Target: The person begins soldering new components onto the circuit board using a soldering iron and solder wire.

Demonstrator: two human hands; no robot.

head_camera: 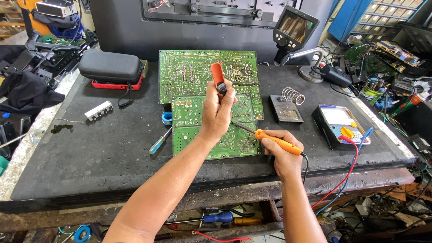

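Cluttered workshop shelves and tangled cables ring a dark, worn tabletop (90,153) where a person works on electronics with two bare hands. Largest on it is a green circuit board (189,74), lying flat just beyond the left hand's grip, with a smaller green circuit board (234,144) overlapping its near edge directly beneath both hands. Far to the left of the grips sits a black zip case (110,65) on a red box. To the right of the right hand lies a multimeter (339,126), its red and blue leads trailing off the tabletop edge. Beyond the right hand stand a small digital microscope with a screen (294,27) and a soldering iron stand (288,105) with a coiled holder. The left hand (217,112) is raised over the smaller board, its grip closed round a red desoldering pump (219,77) held upright. The right hand (281,155) has its grip pinched on the orange soldering iron (274,140), whose tip angles left to the board under the left hand. A blue-handled screwdriver (159,141) lies left of the left hand.
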